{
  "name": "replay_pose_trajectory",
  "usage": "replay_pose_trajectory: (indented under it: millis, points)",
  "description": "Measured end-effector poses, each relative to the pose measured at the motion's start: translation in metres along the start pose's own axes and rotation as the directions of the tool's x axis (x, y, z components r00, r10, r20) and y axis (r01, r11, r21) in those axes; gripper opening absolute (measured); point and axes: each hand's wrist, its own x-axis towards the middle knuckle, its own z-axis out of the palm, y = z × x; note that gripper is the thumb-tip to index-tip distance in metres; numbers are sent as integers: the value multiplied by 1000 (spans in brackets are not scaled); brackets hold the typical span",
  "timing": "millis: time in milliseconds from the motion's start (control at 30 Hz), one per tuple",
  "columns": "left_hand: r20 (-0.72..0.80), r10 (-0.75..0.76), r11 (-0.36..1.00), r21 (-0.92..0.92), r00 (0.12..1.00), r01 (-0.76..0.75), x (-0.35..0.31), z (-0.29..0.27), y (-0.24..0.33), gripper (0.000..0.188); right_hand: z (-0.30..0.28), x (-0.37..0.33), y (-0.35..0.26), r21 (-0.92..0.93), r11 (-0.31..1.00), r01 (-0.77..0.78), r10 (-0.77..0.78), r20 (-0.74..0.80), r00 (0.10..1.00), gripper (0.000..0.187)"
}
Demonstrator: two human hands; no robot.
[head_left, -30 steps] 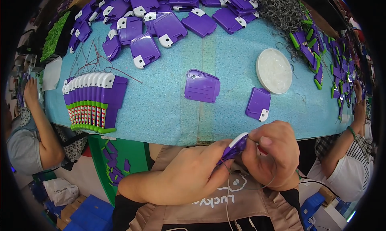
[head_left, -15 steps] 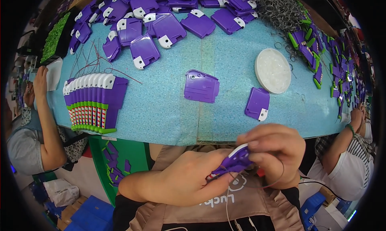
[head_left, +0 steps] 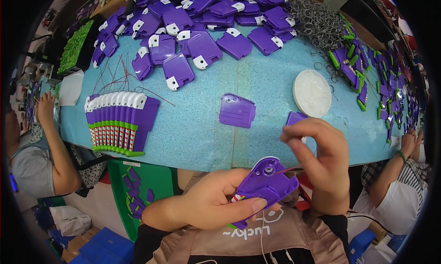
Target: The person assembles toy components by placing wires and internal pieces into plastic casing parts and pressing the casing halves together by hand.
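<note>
My left hand (head_left: 213, 197) grips a purple plastic shell (head_left: 266, 179) with a white rim, its hollow inner side facing up. A round hole shows near its top, and a red-and-white striped strip and a green end show by my fingers. A thin reddish wire (head_left: 294, 169) runs from the shell toward my right hand (head_left: 319, 149). That hand is raised above the table edge, thumb and forefinger drawn together; whatever is between them is too small to make out. Behind it lies a partly hidden purple shell (head_left: 296, 118). Farther left rests another purple half-shell (head_left: 237, 110).
A white round dish (head_left: 312, 93) holds small clear pieces. Fanned-out assembled shells (head_left: 119, 121) lie left, near loose wires. Purple-and-white shells (head_left: 202, 48) heap at the back beside metal rings (head_left: 317, 23). People sit at both sides; a green bin (head_left: 120, 190) stands below.
My right hand has let go of the shell and moved up and away from it. In my left hand the shell now shows its inner side more fully. The view has shifted slightly.
</note>
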Motion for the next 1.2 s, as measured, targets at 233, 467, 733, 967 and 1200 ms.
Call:
replay_pose_trajectory:
  millis: [233,467,733,967,1200]
  points:
    - [-39,65,997,37,997,-64,0,-5,-2,32,9,-19,-3,570,821,38,121,-239,963,26]
    - [-109,182,933,332,977,-137,10,-4,-16,18,19,-8,2,330,898,292,-230,-214,949,24]
    - [-72,196,907,392,978,-153,11,-5,-14,17,25,-12,-1,114,931,346,-308,-259,915,28]
    - [-56,192,901,405,980,-153,9,-1,-9,19,32,-9,1,144,891,430,-364,-336,869,36]
    - [-47,172,912,385,984,-141,8,-5,-12,20,34,-12,4,161,909,385,-321,-321,891,40]
